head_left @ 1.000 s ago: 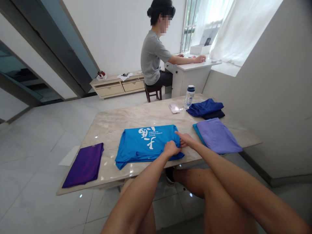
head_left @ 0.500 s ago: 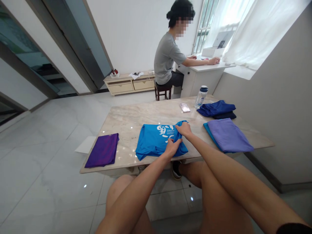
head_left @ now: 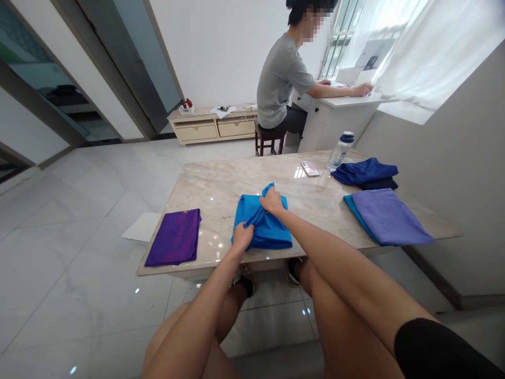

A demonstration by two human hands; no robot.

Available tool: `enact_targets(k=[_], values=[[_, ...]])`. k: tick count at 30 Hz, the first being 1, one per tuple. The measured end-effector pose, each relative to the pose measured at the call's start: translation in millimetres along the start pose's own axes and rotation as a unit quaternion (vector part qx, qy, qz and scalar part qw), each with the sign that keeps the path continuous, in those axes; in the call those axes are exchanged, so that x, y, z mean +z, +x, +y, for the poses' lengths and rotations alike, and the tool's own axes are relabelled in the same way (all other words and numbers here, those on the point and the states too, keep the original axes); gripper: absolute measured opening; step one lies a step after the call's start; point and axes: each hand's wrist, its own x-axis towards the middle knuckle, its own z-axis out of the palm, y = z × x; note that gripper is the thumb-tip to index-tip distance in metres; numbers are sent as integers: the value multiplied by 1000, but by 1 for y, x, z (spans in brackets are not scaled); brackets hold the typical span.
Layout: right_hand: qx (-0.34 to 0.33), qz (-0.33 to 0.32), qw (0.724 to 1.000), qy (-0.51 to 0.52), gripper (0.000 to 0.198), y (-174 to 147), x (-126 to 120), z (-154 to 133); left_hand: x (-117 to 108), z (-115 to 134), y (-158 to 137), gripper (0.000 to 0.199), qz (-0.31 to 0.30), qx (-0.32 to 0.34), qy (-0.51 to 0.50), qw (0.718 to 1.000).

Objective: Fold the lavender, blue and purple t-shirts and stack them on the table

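Left hand (head_left: 242,237) and right hand (head_left: 272,200) pinch the bright-blue, rectangular fabric shirt (head_left: 272,234) — now folded narrower, its white print hidden.

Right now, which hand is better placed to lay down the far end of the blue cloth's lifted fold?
Likely the right hand: it grips that far end, while the left hand holds the blue cloth nearer the person.

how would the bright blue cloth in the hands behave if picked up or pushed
Probably floppy: the cloth creases between the left hand and right hand. Likely light, since it looks thin where the right fingers bunch it. It may slide fairly easily, as the table looks glossy.
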Motion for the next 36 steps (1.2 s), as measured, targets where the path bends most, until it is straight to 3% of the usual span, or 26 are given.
enact_targets(k=[7,11,15,18,20,24,26,30,32,36], values=[[-28,-110,991,77,37,-2,25,-23,-38,-26,12,28,-2,-43,37,998],[-115,-186,976,-27,24,-6,17,-13,-45,-29,13,28,-22,-57,82,995],[-219,-280,911,-208,29,-22,7,12,-47,-24,11,24,-30,-49,162,985],[-283,-281,870,-288,43,-44,10,29,-49,-17,8,29,-36,-38,232,971],[-315,-288,851,-306,42,-59,16,37,-52,-12,6,31,-43,-34,277,959],[-333,-392,811,-278,29,-72,17,48,-60,-3,1,29,-48,-44,369,927],[-332,-386,817,-270,23,-65,6,53,-63,2,-2,28,-44,-46,407,911],[-298,-244,884,-266,24,-34,-25,62,-60,16,-1,44,-27,-4,470,883],[-275,-209,902,-260,27,-21,-35,66,-53,24,4,52,-6,32,476,879],[-294,-202,894,-271,30,-16,-35,65,-31,37,20,45,14,192,462,865]])
